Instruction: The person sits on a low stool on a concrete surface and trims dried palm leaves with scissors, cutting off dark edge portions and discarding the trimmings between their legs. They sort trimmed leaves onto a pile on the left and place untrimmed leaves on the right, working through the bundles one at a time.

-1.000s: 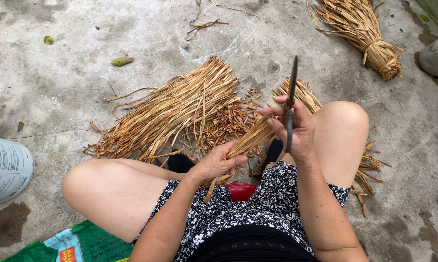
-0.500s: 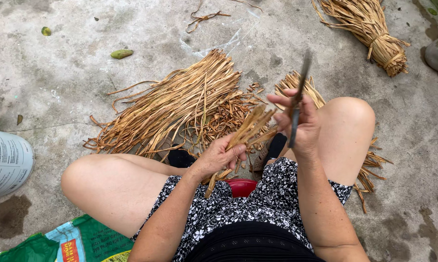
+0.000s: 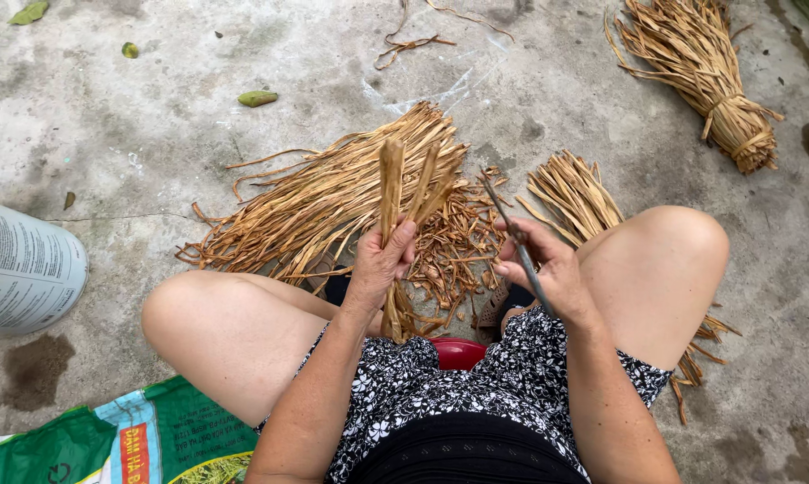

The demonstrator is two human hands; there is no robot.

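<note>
- My left hand [image 3: 382, 264] is closed around a few dried, tan plant strips [image 3: 392, 193], holding them upright so their tops stand above my fingers and their lower ends hang down between my knees.
- My right hand [image 3: 548, 269] is wrapped around the handle of a thin dark knife [image 3: 510, 235]; its blade points up and to the left, toward the strips, with its tip apart from them.
- Both hands are between my bare knees, near each other but not touching.
- Just past my hands, on the concrete floor [image 3: 154, 161], lies a big fanned pile of the same dried strips [image 3: 333, 202], with a litter of short broken scraps [image 3: 454, 242] beside it.
- A smaller flat bunch of strips [image 3: 570, 193] lies by my right knee and runs under the leg.
- At the upper right, well apart, is a tied bundle [image 3: 705, 76] of strips, bound near its lower end.
- A red object [image 3: 458, 352] shows just under my lap; I cannot tell what it is.
- To my left lies a white printed sack [image 3: 24, 269], and a green woven sack [image 3: 109, 444] is at the lower left.
- A few fallen leaves [image 3: 257, 98] lie on the floor at the far left.
</note>
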